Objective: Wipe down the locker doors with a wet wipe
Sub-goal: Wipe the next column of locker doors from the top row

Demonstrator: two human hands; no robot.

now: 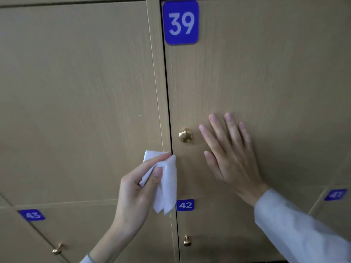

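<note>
While the thumb and curled fingers (pixel 157 173) of the left hand (pixel 136 194) pinch a folded white wet wipe (pixel 167 185), its upper edge sits at the dark seam where locker door 39 (pixel 247 73) meets the frame, just below and to the left of the brass knob (pixel 185 135). The loose lower half of the wipe hangs down over the gap toward the blue 42 plate (pixel 185 205). The right hand (pixel 229 154) lies flat on the same door, fingers straight and slightly spread, holding nothing, just right of the knob; its pale sleeve (pixel 296 228) runs off to the lower right. It appears to steady the door against the pressure of wiping. The step in hand looks like working the door's left edge near the knob. Next, I'd judge, the wipe needs pressing flatter and drawing across the panel, around the knob, and up toward the blue 39 plate (pixel 180 22), with the bracing hand shifting out of the way.
</note>
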